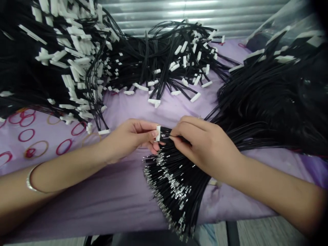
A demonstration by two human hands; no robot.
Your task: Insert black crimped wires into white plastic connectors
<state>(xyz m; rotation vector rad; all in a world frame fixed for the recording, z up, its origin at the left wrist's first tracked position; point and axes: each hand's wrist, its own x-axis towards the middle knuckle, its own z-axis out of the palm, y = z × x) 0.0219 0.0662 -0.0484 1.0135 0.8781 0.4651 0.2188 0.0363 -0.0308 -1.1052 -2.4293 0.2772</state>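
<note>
Between the thumb and fingers of my left hand (137,135) is a small white connector housing (158,133), held upright at the middle of the view. Several black wires run out of its right side. My right hand (202,140) pinches a black wire (166,132) close to that housing; the wire's tip is too small to make out. Below both hands a thick fan of loose black wires (189,177) spreads over the cloth, with bare silvery terminals (176,189) at the ends. My right hand hides part of this bundle.
A purple cloth (102,191) covers the table. Black cables with white connectors are heaped at left (77,65) and at the back (153,58). A large black wire bundle (269,99) lies at right. Red and yellow rubber bands (26,135) lie at left, before a slatted blind (194,13).
</note>
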